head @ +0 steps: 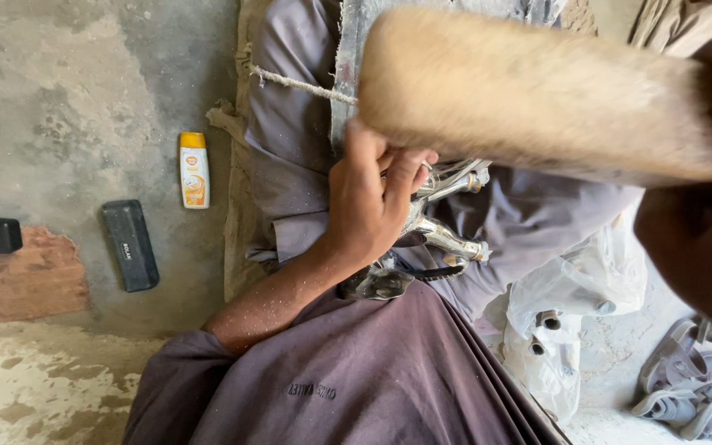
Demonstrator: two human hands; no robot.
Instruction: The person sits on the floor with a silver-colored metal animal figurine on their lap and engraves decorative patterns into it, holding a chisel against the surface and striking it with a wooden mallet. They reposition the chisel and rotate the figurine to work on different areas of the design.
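The shiny metal faucet fitting (442, 222) lies across my lap, its long axis running from my left hand (372, 202) out toward the white plastic bag (574, 305), spout ends pointing that way. My left hand is curled tight around the fitting's near end. My right hand (702, 239), above the fitting, grips a wooden block (537, 95); its fingers are blurred.
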